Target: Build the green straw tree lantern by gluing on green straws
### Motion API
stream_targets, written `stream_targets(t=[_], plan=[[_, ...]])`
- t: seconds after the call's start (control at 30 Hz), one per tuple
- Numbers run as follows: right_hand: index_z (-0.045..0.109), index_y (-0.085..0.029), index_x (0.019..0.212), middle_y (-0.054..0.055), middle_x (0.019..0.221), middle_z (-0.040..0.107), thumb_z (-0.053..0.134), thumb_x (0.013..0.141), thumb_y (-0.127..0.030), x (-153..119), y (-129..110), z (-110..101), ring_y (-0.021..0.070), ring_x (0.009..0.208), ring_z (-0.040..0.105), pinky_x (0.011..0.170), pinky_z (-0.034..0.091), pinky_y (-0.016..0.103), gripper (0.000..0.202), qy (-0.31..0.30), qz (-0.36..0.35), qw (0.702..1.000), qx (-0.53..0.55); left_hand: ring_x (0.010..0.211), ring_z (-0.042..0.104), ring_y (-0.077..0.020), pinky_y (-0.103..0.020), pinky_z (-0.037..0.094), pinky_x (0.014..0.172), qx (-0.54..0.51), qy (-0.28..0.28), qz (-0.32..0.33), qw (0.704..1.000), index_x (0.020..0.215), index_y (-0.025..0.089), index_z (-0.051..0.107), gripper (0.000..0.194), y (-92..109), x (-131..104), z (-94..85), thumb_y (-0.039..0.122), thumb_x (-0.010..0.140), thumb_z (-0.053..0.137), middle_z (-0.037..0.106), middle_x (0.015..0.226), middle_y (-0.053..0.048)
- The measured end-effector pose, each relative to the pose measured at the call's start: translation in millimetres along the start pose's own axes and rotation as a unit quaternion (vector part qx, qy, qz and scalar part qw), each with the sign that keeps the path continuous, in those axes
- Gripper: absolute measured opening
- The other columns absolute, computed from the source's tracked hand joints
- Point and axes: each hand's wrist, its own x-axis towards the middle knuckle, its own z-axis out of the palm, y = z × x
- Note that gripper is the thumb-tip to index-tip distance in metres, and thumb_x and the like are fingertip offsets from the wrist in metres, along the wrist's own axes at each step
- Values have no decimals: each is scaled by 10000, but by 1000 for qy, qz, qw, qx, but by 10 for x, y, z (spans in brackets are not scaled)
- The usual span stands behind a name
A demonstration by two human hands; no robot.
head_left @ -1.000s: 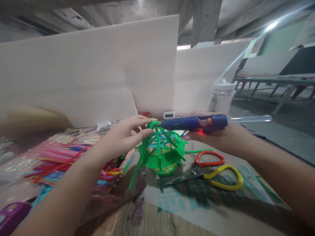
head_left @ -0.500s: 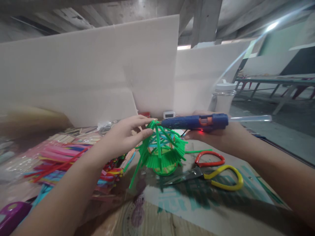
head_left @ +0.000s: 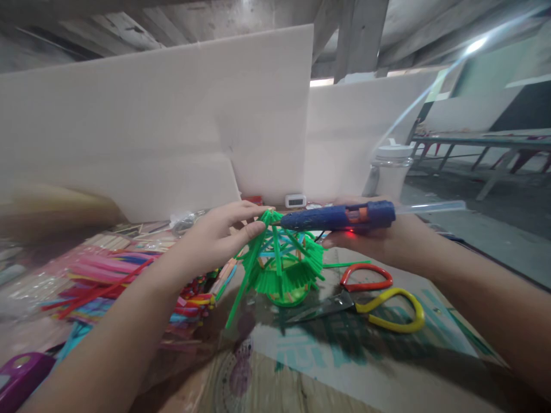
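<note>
A small green model (head_left: 282, 275) made of fuzzy green stems stands on the work surface, with blue strips and a round green base. My left hand (head_left: 228, 229) pinches its peak between thumb and fingers. From the right, my right hand (head_left: 370, 241) is wrapped round a blue hot glue gun (head_left: 336, 218), a red light glowing on its underside. The gun's nozzle is at the upper part of the model, beside my left thumb. A clear glue stick (head_left: 434, 207) juts from the gun's back end. Scissors (head_left: 398, 310) with one red and one yellow handle lie right of the model.
Colourful fuzzy stems (head_left: 103, 275) lie in a heap at left, near a purple object (head_left: 26, 378). Behind the model are a small white digital display (head_left: 295, 201), a lidded clear bottle (head_left: 391, 172) and tall white boards (head_left: 172, 115). A clear protractor (head_left: 230, 378) lies in front.
The glue gun and my right hand have shifted slightly left and its nozzle sits a little lower. My left hand keeps its hold on the model's peak.
</note>
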Motion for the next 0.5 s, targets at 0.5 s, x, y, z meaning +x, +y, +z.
stream_targets(t=[0.5], plan=[[696, -216, 1041, 31, 793, 704, 742, 769, -495, 5, 43, -25, 184, 714, 647, 610, 520, 264, 392, -23, -23, 999, 19, 818, 621, -137, -242, 494, 670, 28, -4, -38, 999, 1223, 239, 659, 388, 146, -48, -37, 412, 880, 606, 660, 1133, -34]])
